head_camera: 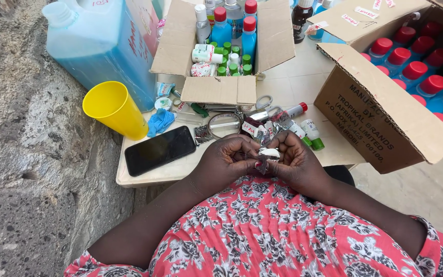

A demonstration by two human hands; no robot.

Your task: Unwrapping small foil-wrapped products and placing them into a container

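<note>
My left hand [226,161] and my right hand [296,164] meet just below the table's front edge, over my red flowered dress. Both pinch a small silvery-white sticker strip [268,154] between their fingertips. On the table just beyond the hands lie small white bottles with green caps [311,134], a bottle with a red cap [297,109] and loose labels [250,128].
A black phone [159,150], a yellow cup [115,109] and a large blue jerrycan [103,43] stand at the left. An open carton [221,90] holds small bottles. Another carton [385,115] at right holds red-capped bottles. Scissors [263,101] and a round lens [223,124] lie mid-table. Rough stone wall at left.
</note>
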